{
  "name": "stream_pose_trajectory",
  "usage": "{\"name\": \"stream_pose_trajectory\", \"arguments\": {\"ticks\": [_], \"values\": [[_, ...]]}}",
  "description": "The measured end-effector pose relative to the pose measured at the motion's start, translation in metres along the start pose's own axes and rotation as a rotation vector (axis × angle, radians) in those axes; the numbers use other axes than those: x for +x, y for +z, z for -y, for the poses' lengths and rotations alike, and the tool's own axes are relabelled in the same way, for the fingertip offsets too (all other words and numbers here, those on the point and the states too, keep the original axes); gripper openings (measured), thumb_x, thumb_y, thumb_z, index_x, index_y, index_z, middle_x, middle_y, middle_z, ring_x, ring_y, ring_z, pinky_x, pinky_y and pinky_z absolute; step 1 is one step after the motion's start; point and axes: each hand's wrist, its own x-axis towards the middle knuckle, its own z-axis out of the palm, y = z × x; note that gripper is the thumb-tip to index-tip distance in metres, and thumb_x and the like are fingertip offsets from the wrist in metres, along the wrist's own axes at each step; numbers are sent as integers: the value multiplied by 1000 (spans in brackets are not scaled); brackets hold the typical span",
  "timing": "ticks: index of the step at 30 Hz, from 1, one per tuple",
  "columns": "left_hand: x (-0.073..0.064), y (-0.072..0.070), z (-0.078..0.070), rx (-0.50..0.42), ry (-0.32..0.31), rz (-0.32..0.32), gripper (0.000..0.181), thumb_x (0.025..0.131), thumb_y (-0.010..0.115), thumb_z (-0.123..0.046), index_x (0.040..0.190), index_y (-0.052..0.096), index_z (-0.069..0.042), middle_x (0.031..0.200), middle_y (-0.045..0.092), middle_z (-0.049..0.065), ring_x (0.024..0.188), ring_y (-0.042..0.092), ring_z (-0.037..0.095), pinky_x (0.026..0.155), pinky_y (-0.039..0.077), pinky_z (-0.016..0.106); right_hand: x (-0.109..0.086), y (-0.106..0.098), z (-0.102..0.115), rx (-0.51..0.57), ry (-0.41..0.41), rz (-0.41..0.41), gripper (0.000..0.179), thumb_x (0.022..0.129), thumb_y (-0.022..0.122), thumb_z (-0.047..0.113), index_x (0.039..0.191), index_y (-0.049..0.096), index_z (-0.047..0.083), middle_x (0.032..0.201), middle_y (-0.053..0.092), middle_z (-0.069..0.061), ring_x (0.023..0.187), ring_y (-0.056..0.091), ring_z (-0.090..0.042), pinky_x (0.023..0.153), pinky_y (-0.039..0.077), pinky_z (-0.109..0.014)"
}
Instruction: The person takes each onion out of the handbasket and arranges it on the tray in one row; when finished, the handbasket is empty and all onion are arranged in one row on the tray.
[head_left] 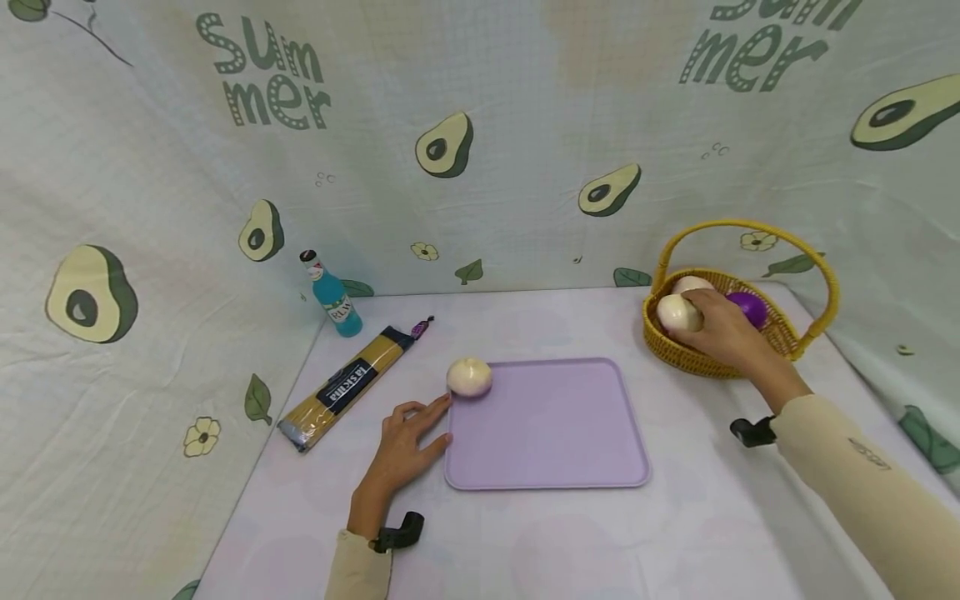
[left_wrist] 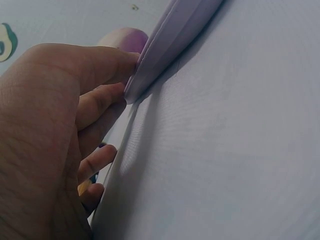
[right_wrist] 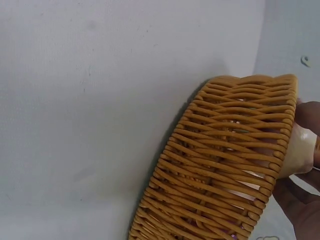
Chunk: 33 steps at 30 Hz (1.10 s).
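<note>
In the head view my right hand [head_left: 712,325] reaches into the yellow wicker basket [head_left: 678,357] at the right. It grips a glossy cream-white ball [head_left: 677,313] at the basket's left side. The right wrist view has the same ball [right_wrist: 300,150] between thumb and fingers, just past the woven rim. My left hand [head_left: 408,446] rests at the left edge of a lilac tray [head_left: 547,425], its fingers loosely spread. In the left wrist view, fingertips touch the tray's rim [left_wrist: 155,55]. Another cream-white ball [head_left: 469,377] sits on the tray's back left corner, close to the index finger.
Inside the basket are another pale ball [head_left: 692,285] and a purple ball [head_left: 748,309]; its tall handle [head_left: 828,292] arches over them. Left of the tray lie a pack of spaghetti [head_left: 345,390] and a small purple-wrapped piece [head_left: 422,327]. A blue bottle [head_left: 333,296] stands behind the pack.
</note>
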Motion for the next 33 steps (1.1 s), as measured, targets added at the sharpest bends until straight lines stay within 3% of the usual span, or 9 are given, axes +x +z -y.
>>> {"name": "stream_pose_trajectory", "arguments": {"ticks": [6, 21, 27, 33], "values": [[-1, -1, 0, 2, -22, 24, 61, 95, 64, -45, 152, 44, -33, 153, 42, -18, 129, 38, 21, 101, 24, 47, -2, -5, 4, -14, 13, 2, 73, 90, 76, 27, 139, 41, -13, 139, 40, -38, 127, 37, -56, 98, 34, -69], [0, -2, 0, -2, -13, 17, 60, 95, 63, -47, 151, 46, -32, 152, 43, -18, 128, 39, 22, 100, 26, 49, -9, -12, 22, -10, 19, 3, 73, 91, 74, 29, 144, 40, -6, 146, 37, -33, 131, 34, -53, 100, 33, -69], [-1, -1, 1, -6, 4, -9, 60, 94, 64, -46, 150, 48, -30, 151, 45, -16, 127, 40, 23, 98, 26, 49, -11, -13, 31, -28, 4, -3, 75, 91, 75, 31, 145, 39, -7, 147, 36, -33, 132, 33, -54, 100, 32, -69], [0, -1, 2, -8, 0, 4, 60, 95, 64, -45, 150, 48, -31, 152, 44, -16, 128, 40, 23, 100, 26, 49, -13, -13, 37, -10, -29, -15, 73, 89, 77, 26, 144, 41, -5, 145, 39, -30, 132, 34, -52, 100, 33, -69]]}}
